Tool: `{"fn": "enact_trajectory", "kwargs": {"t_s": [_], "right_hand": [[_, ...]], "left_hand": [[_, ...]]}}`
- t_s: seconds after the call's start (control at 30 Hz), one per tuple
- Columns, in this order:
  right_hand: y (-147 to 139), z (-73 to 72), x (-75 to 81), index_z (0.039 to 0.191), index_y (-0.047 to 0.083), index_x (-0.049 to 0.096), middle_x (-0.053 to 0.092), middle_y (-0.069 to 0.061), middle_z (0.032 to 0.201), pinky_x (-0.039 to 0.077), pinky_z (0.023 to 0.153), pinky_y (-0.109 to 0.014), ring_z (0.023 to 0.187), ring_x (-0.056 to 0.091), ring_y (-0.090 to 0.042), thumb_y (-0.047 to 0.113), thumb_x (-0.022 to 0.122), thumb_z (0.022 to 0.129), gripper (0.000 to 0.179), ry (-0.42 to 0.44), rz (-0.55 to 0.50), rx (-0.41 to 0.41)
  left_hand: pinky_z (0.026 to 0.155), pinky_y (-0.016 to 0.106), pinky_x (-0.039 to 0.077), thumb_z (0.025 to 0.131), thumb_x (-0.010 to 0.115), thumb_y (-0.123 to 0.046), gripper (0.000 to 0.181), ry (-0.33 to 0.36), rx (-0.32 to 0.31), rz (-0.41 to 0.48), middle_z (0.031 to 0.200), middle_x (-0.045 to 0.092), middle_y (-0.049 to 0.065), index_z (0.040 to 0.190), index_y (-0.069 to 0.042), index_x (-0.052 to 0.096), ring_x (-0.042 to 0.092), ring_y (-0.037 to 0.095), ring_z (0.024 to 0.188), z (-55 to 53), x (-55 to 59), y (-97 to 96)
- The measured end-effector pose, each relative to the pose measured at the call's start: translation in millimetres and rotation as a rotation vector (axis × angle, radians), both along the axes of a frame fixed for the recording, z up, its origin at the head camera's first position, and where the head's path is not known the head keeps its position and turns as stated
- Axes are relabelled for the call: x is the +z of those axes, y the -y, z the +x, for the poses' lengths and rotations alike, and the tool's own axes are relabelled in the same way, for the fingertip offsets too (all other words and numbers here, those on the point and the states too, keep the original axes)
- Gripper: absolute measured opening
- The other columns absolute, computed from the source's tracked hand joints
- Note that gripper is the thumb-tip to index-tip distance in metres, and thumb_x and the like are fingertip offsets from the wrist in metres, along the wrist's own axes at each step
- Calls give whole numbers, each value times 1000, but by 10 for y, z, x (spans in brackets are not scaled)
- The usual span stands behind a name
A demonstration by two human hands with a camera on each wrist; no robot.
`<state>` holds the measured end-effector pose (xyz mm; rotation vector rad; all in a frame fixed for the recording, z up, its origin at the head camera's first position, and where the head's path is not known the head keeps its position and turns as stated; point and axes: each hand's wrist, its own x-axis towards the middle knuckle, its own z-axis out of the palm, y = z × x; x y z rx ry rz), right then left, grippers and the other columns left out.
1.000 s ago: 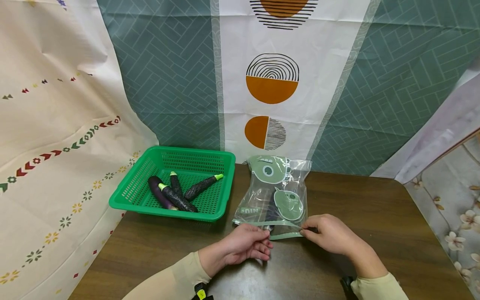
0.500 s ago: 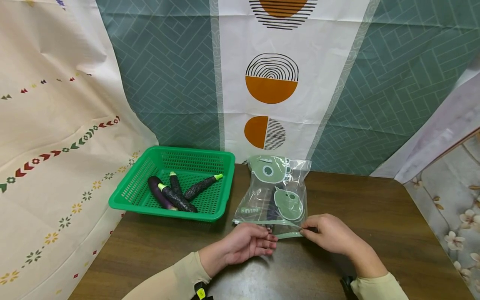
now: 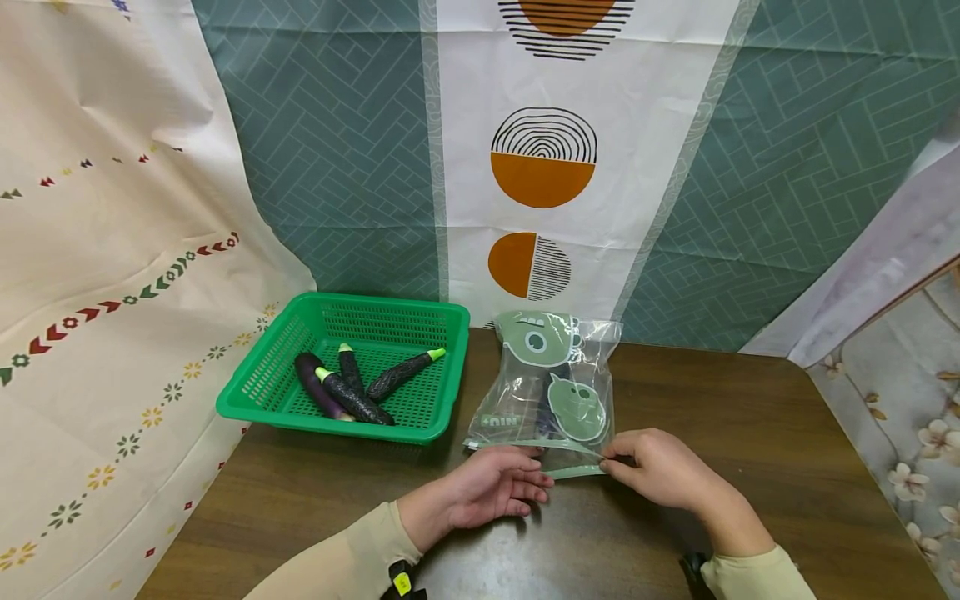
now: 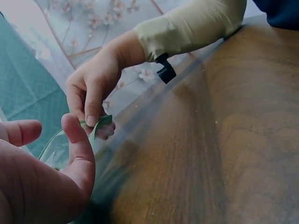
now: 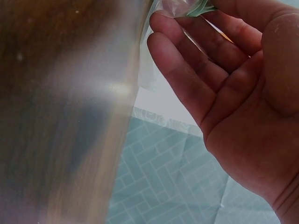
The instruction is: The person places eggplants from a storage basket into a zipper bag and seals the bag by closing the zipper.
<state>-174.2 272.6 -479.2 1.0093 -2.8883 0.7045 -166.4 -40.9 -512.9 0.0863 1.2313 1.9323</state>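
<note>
A clear zip bag [image 3: 517, 387] with green animal prints lies on the table, its green-edged mouth facing me. Inside shows a dark purple, long shape [image 3: 545, 415], partly hidden by a print. My right hand [image 3: 660, 468] pinches the right corner of the bag's mouth between thumb and fingers; the bag's edge [image 5: 180, 6] also shows at those fingertips in the right wrist view. At the left part of the mouth, my left hand [image 3: 491, 490] has its palm turned up and fingers loosely bent, the upper fingertips reaching in at the opening.
Left of the bag stands a green plastic basket [image 3: 251, 408] holding a purple eggplant [image 3: 309, 375] and several dark, green-tipped vegetables [image 3: 360, 402]. The brown wooden table [image 3: 712, 400] ends at a patterned cloth backdrop [image 3: 352, 167] behind.
The left fingers shifted slightly right, then back a little, at the bag's mouth. The dark thing's end at the opening is now hidden behind them. My right hand has kept its pinch.
</note>
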Motion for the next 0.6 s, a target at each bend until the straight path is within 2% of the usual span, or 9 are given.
{"fn": "enact_trajectory", "kwargs": {"t_s": [0.1,0.3,0.47,0.6], "right_hand": [[-4,-1,-5,100,28,84,73,21,96,62,76,-38,86,67,0,18,83,101,10,0,-3,5],[-19,-9,-25,99,27,84,72,22,95,62,75,-36,84,66,2,17,83,100,10,-10,-4,2],[-29,-19,-34,100,28,84,72,23,95,62,75,-36,84,65,2,17,83,100,11,1,-3,0],[-33,-17,-37,101,27,84,72,23,95,62,75,-36,85,66,2,18,82,101,9,-1,-7,-2]], "left_hand": [[76,27,58,107,61,-18,6,-2,-27,-8,113,75,9,111,-15,58,71,17,94,-16,-4,3],[72,24,55,106,60,-17,8,-8,-46,-26,106,73,7,113,-17,55,68,13,86,-43,0,-20],[70,23,54,107,58,-16,1,-20,-55,-37,104,73,5,107,-17,58,66,11,83,-70,-11,-44],[70,23,53,106,61,-19,4,-20,-59,-40,103,74,4,107,-16,61,66,10,81,-84,-30,-54]]}}
